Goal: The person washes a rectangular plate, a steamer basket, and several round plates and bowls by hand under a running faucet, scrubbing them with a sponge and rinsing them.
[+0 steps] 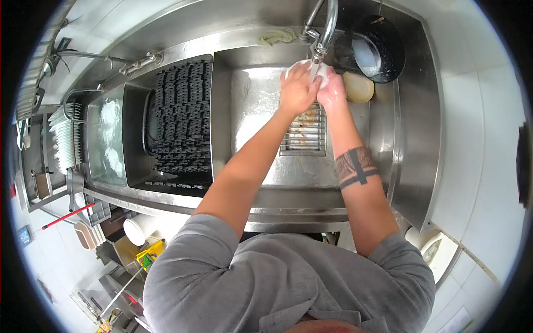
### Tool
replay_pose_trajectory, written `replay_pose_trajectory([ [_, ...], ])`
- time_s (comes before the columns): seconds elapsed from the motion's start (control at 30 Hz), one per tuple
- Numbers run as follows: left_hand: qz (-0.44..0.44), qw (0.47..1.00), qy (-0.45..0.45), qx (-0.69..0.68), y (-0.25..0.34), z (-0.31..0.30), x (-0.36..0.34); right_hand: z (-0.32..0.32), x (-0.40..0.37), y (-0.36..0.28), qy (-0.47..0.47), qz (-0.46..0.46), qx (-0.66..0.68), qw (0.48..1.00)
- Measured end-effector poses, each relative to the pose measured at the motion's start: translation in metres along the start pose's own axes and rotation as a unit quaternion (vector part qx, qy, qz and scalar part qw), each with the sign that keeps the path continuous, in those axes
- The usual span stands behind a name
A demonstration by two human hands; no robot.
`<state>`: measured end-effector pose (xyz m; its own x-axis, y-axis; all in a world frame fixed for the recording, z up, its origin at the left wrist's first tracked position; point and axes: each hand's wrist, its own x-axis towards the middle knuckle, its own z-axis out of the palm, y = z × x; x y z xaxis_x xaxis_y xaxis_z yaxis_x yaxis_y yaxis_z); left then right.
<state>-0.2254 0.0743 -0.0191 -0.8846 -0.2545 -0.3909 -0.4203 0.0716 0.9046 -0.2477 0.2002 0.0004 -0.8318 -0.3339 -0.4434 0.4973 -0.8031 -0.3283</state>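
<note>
Wide steel sink [252, 111] fills the view, with a black studded mat [180, 119] lying over the basin to its left and a black pot [380, 47] at the back right corner. Under the tap [325, 28], left hand [297, 91] and right hand [334, 91] both curl closed round a white dish [302, 67], up above the drain grate [304, 136].

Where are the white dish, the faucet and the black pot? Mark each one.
white dish [292, 67], head view, exposed upper rim.
faucet [331, 19], head view, curved spout.
black pot [391, 50], head view, dark inner wall.
</note>
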Motion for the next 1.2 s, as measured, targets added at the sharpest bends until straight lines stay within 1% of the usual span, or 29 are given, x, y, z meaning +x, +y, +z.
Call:
replay_pose_trajectory([
  [0.07, -0.035, 0.994, 0.008, -0.105, -0.02, 0.004, 0.003, 0.024, -0.032, 0.01, 0.14, -0.145, -0.141, 0.969],
  [0.1, -0.055, 0.986, 0.014, -0.158, -0.028, 0.004, -0.001, 0.024, -0.038, 0.022, 0.097, -0.161, -0.295, 0.937],
  [0.13, -0.149, 0.911, -0.085, -0.375, 0.022, -0.012, -0.045, 0.027, -0.046, 0.04, 0.06, -0.203, -0.478, 0.853],
  [0.17, -0.151, 0.91, -0.082, -0.378, 0.019, -0.025, -0.044, 0.028, -0.057, 0.054, 0.018, -0.236, -0.64, 0.731],
  [0.2, -0.168, 0.881, -0.151, -0.416, 0.017, -0.04, -0.037, 0.031, -0.07, 0.056, 0.017, -0.236, -0.641, 0.73],
  [0.23, -0.183, 0.846, -0.222, -0.449, 0.017, -0.053, -0.032, 0.038, -0.084, 0.054, -0.046, -0.263, -0.737, 0.621],
  [0.27, -0.155, 0.853, -0.213, -0.45, 0.017, -0.064, -0.035, 0.041, -0.088, 0.053, -0.107, -0.285, -0.813, 0.497],
  [0.3, -0.155, 0.853, -0.213, -0.45, 0.016, -0.075, -0.04, 0.043, -0.09, 0.047, -0.107, -0.284, -0.812, 0.498],
  [0.37, -0.157, 0.785, -0.266, -0.537, 0.01, -0.095, -0.052, 0.03, -0.089, 0.026, -0.178, -0.16, -0.814, 0.529],
  [0.43, -0.171, 0.79, -0.239, -0.538, 0.0, -0.087, -0.064, 0.023, -0.069, 0.018, -0.097, -0.221, -0.804, 0.544],
  [0.47, -0.183, 0.796, -0.212, -0.537, -0.006, -0.079, -0.069, 0.019, -0.051, 0.019, -0.034, -0.215, -0.854, 0.473],
  [0.5, -0.174, 0.757, -0.273, -0.567, -0.012, -0.062, -0.07, 0.035, -0.055, 0.025, 0.003, -0.225, -0.845, 0.485],
  [0.53, -0.184, 0.731, -0.3, -0.585, 0.007, -0.051, -0.082, 0.018, -0.032, 0.039, -0.037, -0.227, -0.768, 0.597],
  [0.57, -0.15, 0.714, -0.263, -0.631, -0.012, -0.029, -0.063, 0.013, -0.023, 0.05, -0.035, -0.218, -0.742, 0.633],
  [0.6, -0.132, 0.713, -0.237, -0.646, -0.012, -0.026, -0.058, -0.008, -0.006, 0.054, -0.123, -0.171, -0.647, 0.733],
  [0.63, -0.117, 0.709, -0.214, -0.661, -0.012, -0.028, -0.057, 0.022, -0.033, 0.037, -0.138, -0.031, -0.69, 0.71],
  [0.67, -0.162, 0.723, -0.208, -0.639, -0.008, -0.035, -0.055, 0.044, -0.054, 0.023, -0.141, 0.037, -0.694, 0.705],
  [0.7, -0.209, 0.732, -0.204, -0.615, -0.001, -0.041, -0.053, 0.053, -0.064, 0.01, -0.175, 0.029, -0.745, 0.643],
  [0.73, -0.201, 0.79, -0.149, -0.56, -0.01, -0.03, -0.038, 0.046, -0.075, 0.006, -0.186, 0.004, -0.737, 0.65],
  [0.77, -0.194, 0.841, -0.092, -0.497, -0.019, -0.019, -0.021, 0.049, -0.096, 0.005, -0.185, -0.061, -0.785, 0.588],
  [0.8, -0.179, 0.879, -0.119, -0.426, -0.012, -0.014, -0.02, 0.051, -0.115, 0.005, -0.181, -0.127, -0.824, 0.521],
  [0.87, -0.133, 0.955, -0.125, -0.234, 0.031, -0.016, -0.06, 0.033, -0.126, 0.013, -0.061, -0.129, -0.816, 0.56],
  [0.93, -0.018, 0.993, -0.112, 0.037, 0.056, -0.022, -0.108, -0.016, -0.124, 0.023, -0.095, -0.231, -0.612, 0.751],
  [1.0, 0.196, 0.926, -0.129, 0.294, 0.045, -0.033, -0.151, -0.055, -0.128, 0.025, 0.015, -0.135, -0.3, 0.944],
  [1.03, 0.328, 0.848, -0.132, 0.395, 0.032, -0.049, -0.172, -0.033, -0.152, 0.035, 0.117, -0.084, -0.226, 0.963],
  [1.07, 0.395, 0.803, -0.172, 0.411, 0.018, -0.067, -0.185, -0.012, -0.179, 0.045, 0.218, -0.032, -0.149, 0.964],
  [1.1, 0.459, 0.752, -0.212, 0.423, 0.006, -0.087, -0.196, -0.02, -0.194, 0.059, 0.162, -0.022, -0.088, 0.983],
  [1.13, 0.462, 0.752, -0.206, 0.422, 0.001, -0.107, -0.207, -0.032, -0.205, 0.071, 0.106, -0.011, -0.028, 0.994],
  [1.2, 0.521, 0.757, -0.215, 0.331, -0.011, -0.151, -0.23, -0.017, -0.233, 0.103, 0.102, -0.027, -0.067, 0.992],
])
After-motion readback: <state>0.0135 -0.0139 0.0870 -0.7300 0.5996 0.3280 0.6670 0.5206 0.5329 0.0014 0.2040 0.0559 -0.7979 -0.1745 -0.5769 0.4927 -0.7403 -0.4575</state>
